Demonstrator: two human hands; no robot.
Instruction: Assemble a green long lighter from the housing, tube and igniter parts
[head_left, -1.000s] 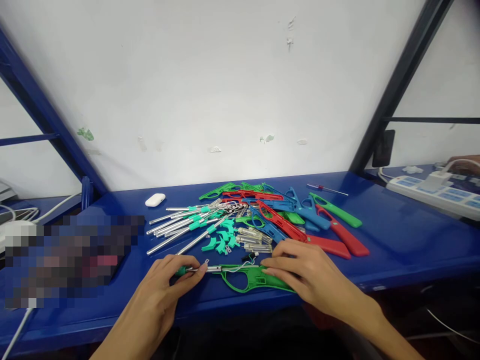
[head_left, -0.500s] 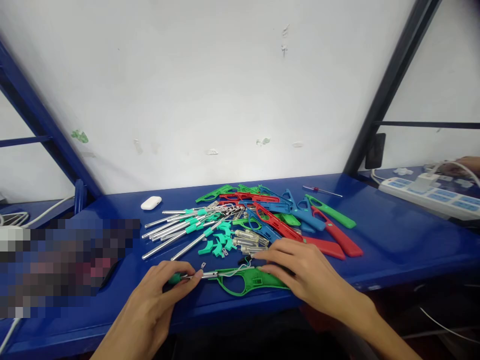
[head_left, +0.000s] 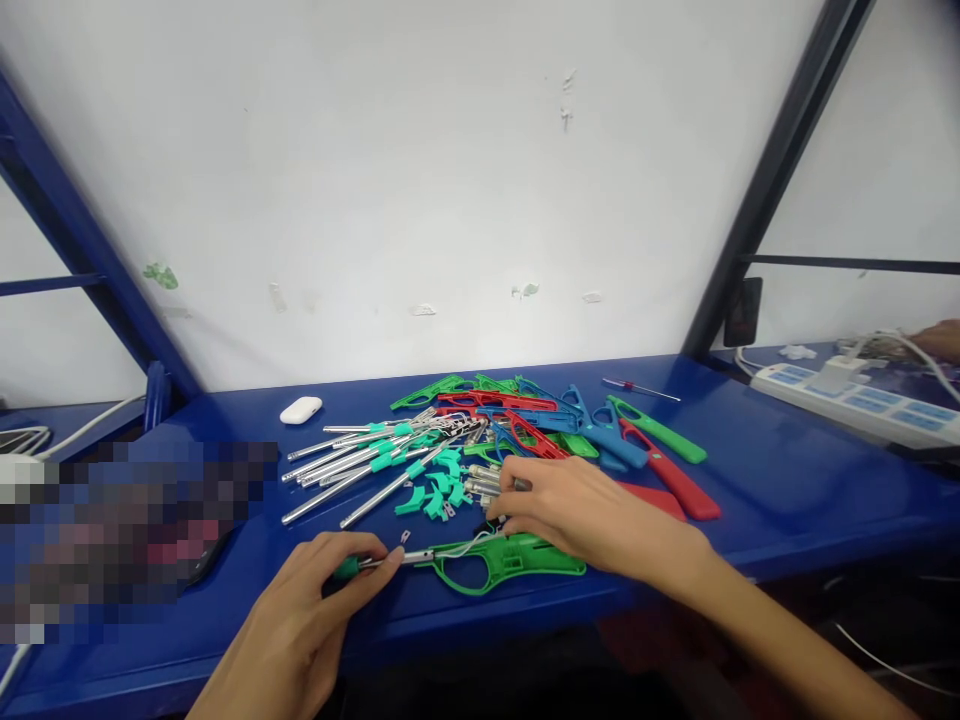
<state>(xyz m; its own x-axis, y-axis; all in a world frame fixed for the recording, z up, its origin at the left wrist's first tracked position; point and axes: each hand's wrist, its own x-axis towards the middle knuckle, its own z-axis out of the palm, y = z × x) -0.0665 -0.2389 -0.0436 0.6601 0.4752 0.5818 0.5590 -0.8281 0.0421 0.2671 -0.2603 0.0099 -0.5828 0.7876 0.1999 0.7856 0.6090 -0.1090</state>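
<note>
My left hand [head_left: 315, 600] is closed, thumb and fingers pinching the metal lighter tube [head_left: 417, 556]. That tube runs into the front of a green lighter handle half [head_left: 525, 562], lying open side up near the table edge. White wires [head_left: 472, 544] trail along the handle to a small black part partly under my right hand. My right hand [head_left: 570, 505] reaches over the handle with curled fingers at the clear lighter fuel tanks [head_left: 480, 482]; what its fingertips hold is hidden. Several teal triggers [head_left: 435, 495] lie left of the tanks, and a small metal clip [head_left: 405, 537] near my left fingertips.
Behind are several metal tubes with teal collars [head_left: 352, 462] and a pile of red, blue and green handle halves [head_left: 525, 415]. A screwdriver [head_left: 641, 389], a white earbud case [head_left: 301, 410] and a power strip [head_left: 862, 400] lie around. Another person's hand [head_left: 941, 340] shows far right.
My right hand has moved up and left from the green handle to the clear tanks, its fingers now more curled. My left hand keeps its pinch on the tube.
</note>
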